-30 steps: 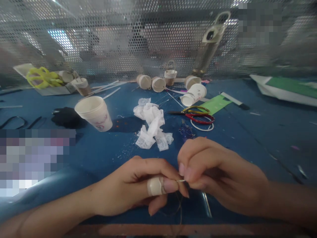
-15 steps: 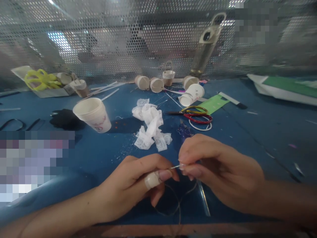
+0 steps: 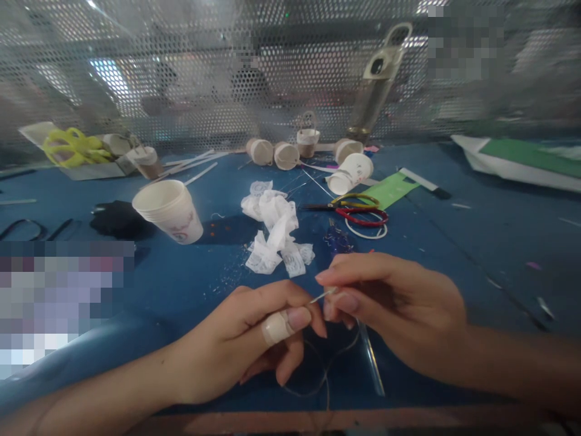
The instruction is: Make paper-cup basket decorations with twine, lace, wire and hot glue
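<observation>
My left hand [image 3: 254,339], with a bandage on the thumb, is pinched shut on one end of a thin needle [image 3: 320,296]. My right hand [image 3: 390,309] pinches the other end just to its right. A dark thread [image 3: 324,369] loops down from the hands onto the blue table [image 3: 476,242]. Both hands hover low over the table's near edge. A pile of white lace scraps [image 3: 276,233] lies just beyond them.
A stack of paper cups [image 3: 170,212] stands at the left, a tipped cup [image 3: 350,174] and small cup baskets [image 3: 285,154] further back. Red-and-yellow scissors [image 3: 358,209] lie right of the lace, yellow scissors [image 3: 72,145] far left. A perforated metal screen [image 3: 204,72] closes the back.
Both hands have risen slightly and drawn a little apart, so the needle now shows between the fingertips and the thread loop hangs wider beneath them.
</observation>
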`<state>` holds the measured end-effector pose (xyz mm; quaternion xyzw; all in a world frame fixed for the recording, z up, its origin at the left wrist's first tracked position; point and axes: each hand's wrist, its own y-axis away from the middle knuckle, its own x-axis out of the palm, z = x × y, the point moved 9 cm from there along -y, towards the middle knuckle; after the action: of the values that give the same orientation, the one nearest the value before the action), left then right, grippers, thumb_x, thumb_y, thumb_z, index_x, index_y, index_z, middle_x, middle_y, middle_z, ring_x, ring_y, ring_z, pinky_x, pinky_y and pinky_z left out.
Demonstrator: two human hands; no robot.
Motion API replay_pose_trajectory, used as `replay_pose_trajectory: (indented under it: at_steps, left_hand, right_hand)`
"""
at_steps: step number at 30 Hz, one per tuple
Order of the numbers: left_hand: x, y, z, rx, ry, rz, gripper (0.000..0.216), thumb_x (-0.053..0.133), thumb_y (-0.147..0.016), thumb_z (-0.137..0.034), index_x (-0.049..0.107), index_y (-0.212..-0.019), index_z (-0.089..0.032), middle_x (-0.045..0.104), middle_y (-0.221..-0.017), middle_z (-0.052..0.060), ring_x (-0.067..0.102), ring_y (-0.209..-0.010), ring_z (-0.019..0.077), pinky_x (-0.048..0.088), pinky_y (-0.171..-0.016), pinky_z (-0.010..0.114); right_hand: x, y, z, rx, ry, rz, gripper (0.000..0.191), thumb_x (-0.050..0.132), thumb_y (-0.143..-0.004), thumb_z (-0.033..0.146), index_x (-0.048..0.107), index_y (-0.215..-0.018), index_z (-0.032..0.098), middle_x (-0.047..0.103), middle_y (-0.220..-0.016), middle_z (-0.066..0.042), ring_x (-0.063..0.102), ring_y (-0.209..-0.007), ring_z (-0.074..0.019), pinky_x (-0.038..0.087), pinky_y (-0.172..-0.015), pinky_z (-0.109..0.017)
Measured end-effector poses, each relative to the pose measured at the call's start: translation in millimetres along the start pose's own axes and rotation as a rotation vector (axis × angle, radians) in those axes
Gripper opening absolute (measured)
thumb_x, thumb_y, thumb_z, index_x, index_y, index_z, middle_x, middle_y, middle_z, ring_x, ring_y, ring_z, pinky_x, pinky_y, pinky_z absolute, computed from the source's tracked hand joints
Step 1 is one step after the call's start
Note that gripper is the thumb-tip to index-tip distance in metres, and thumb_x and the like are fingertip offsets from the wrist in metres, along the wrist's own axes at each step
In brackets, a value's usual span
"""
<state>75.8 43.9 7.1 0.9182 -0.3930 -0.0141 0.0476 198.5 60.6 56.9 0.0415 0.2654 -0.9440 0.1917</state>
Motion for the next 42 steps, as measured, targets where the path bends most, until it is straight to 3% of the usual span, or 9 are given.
replay_pose_trajectory:
  at_steps: [10,35,39,42]
  left_hand:
    - [3.9,-0.6,1.9,-0.045,0.073,0.028,0.034,0.042,-0.105,-0.051,0.059,-0.101,-0.022,0.05,-0.058,-0.006,0.032,-0.039,0.0034,0.029,-0.037,0.01]
    - [8.7,0.7,5.2,-0.085,0.186,0.078,0.033,0.04,-0.106,-0.05,0.059,-0.103,-0.022,0.051,-0.054,-0.007,0.029,-0.036,0.0039,0.027,-0.036,0.011]
    - [5.2,-1.0,5.4,-0.094,0.129,0.026,0.032,0.041,-0.105,-0.052,0.054,-0.109,-0.024,0.053,-0.057,-0.008,0.031,-0.038,0.0034,0.029,-0.037,0.01]
    - [-5.4,-2.7,2.3,-0.055,0.045,-0.103,0.03,0.048,-0.102,-0.053,0.05,-0.103,-0.024,0.054,-0.059,-0.008,0.037,-0.041,0.0037,0.032,-0.038,0.009]
  right_hand:
    - [5.8,-0.1,-10.0,0.091,-0.192,0.051,0.029,0.067,-0.095,0.015,0.074,-0.113,0.036,0.071,-0.084,0.008,0.065,-0.067,-0.0009,0.055,-0.064,-0.007]
    - [4.8,-2.2,-14.2,0.162,-0.159,0.035,0.006,0.068,-0.095,0.019,0.069,-0.098,0.025,0.066,-0.075,0.009,0.062,-0.06,0.0,0.052,-0.058,-0.006]
    - [2.6,-3.3,-14.1,0.168,-0.134,0.01,0.002,0.065,-0.097,0.022,0.066,-0.095,0.022,0.067,-0.073,0.009,0.061,-0.059,-0.0005,0.052,-0.058,-0.007]
    - [-1.0,-4.1,-13.2,0.169,-0.105,-0.035,0.005,0.064,-0.098,0.025,0.065,-0.094,0.021,0.067,-0.069,0.007,0.061,-0.057,-0.0016,0.052,-0.056,-0.008]
